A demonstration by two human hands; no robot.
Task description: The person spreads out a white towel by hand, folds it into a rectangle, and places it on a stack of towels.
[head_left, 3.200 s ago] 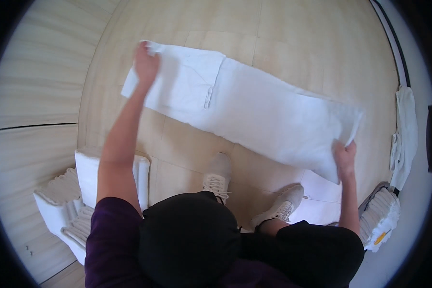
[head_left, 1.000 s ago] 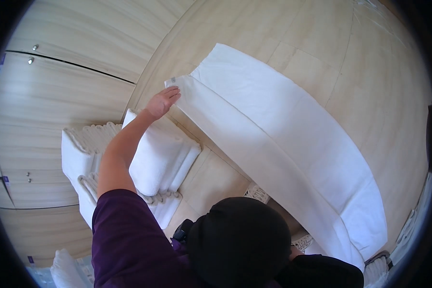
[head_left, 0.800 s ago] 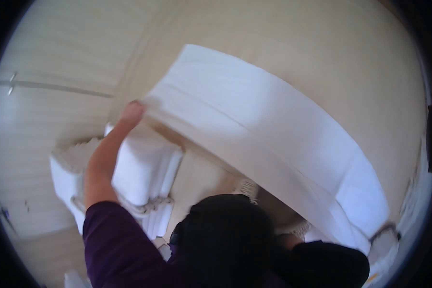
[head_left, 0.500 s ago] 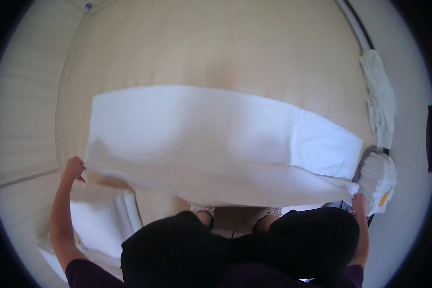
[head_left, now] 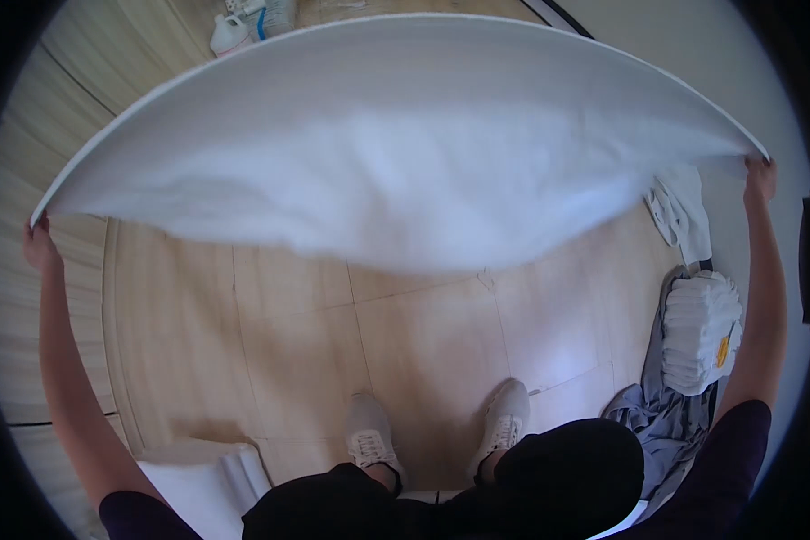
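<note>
Stretched between my raised arms is a wide white cloth (head_left: 396, 135), its top edge bowed and its lower part hanging in loose, blurred folds above the floor. At the far left, my left hand (head_left: 40, 245) is closed on one top corner. My right hand (head_left: 760, 180) grips the opposite corner at the far right. Both arms reach well out to the sides. The cloth hides much of the floor beyond it.
My shoes (head_left: 504, 418) stand on the light tiled floor (head_left: 306, 351). Right of them lie a stack of folded white cloths (head_left: 693, 333), a grey cloth (head_left: 666, 423) and a loose white cloth (head_left: 682, 211). A white block-shaped item (head_left: 207, 481) is at lower left. A white jug (head_left: 230, 34) stands at the back.
Both hands have lifted and spread outward and forward. The white cloth, earlier low over the floor near my feet, now hangs raised and billowing, uncovering the floor in front of my shoes.
</note>
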